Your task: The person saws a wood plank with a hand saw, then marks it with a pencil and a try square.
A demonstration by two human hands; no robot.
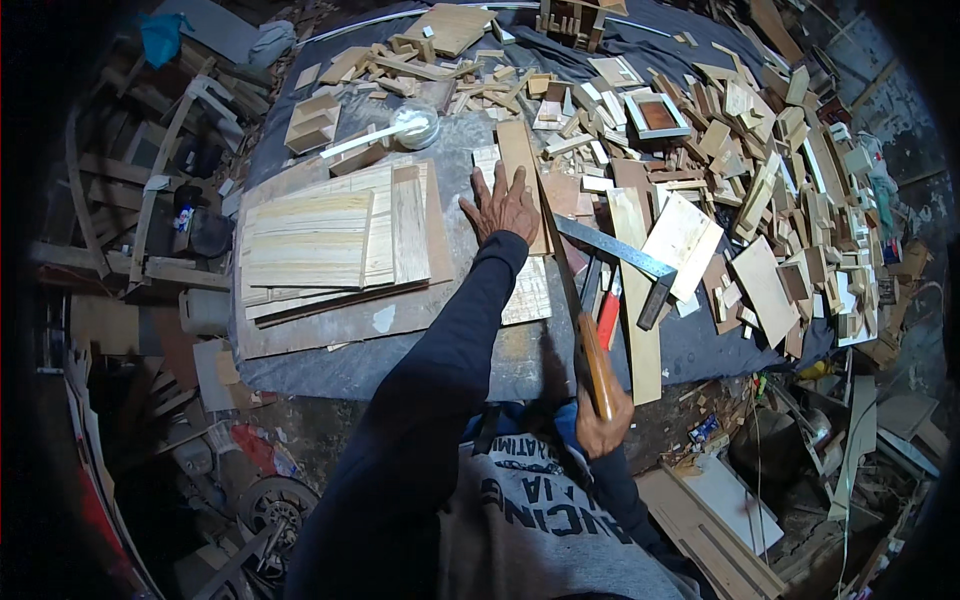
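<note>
- Presses the left hand (497, 212) down flat, fingers straight and spread apart, across a narrow brown board (517, 148) and a paler plywood piece (528, 298) lying partly beneath.
- Grips a wooden-handled saw (597, 368) in the right hand (603, 428), fingers closed around the lower part of the handle, just off the near edge of the work surface.
- Aims the dark saw blade forward, almost edge-on to view, along the right side of the narrow brown board; cannot tell whether touching it.
- Has a try square (615, 245) just right of the saw, lying aslant, metal blade tip near the saw and dark stock toward the lower right.
- Shows a red-handled tool (608, 318) just below the try square, between the saw and a long pale plank (643, 345).
- Has an uneven stack of pale boards (307, 240) left of the left hand.
- Shows, beyond the stack, a clear round tub (418, 132) with a white stick (358, 142) reaching out leftward, and a compartmented wooden box (312, 122) nearby.
- Includes heaped wood offcuts (740, 130) at the right, with a white-edged framed panel (657, 115) among them.
- Includes a spoked wheel (278, 510) at floor level, lower left.
</note>
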